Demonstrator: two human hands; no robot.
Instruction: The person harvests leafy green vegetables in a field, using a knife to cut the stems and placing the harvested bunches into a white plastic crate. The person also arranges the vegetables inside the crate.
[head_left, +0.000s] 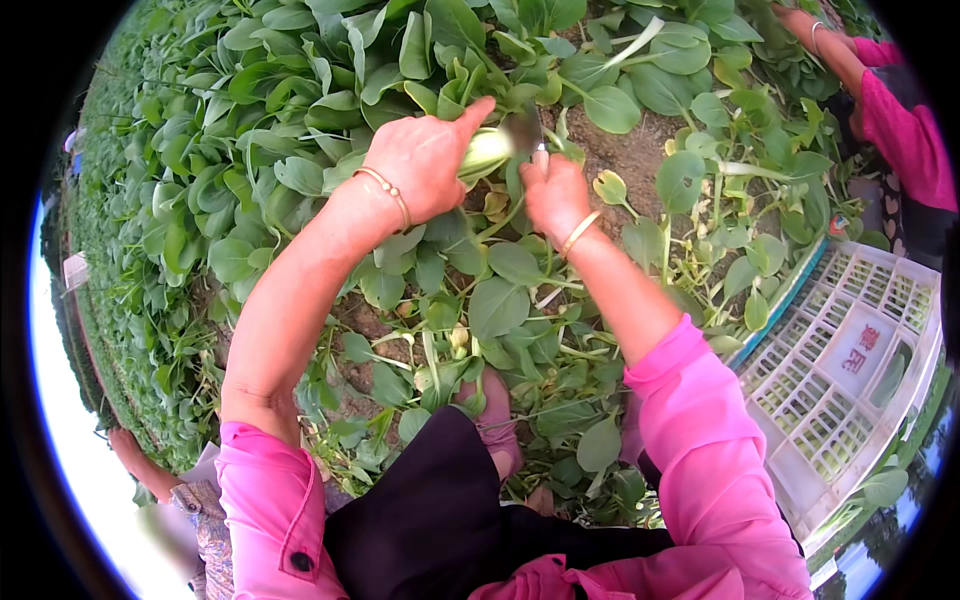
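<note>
My left hand grips a head of bok choy on its side, with the pale stem base facing right and the leaves partly hidden under the hand. Its index finger points forward. Just to the right, my right hand holds a knife by its light handle. The dark blade is blurred and stands close beside the cut-looking stem base; whether they touch I cannot tell. Below both hands, loose green leaves lie over the soil.
Dense standing bok choy fills the upper left. A white plastic crate packed with greens stands at the right, bearing red writing. Another person's arm reaches in at the upper right, and a third person's arm shows lower left. Bare soil shows beyond the knife.
</note>
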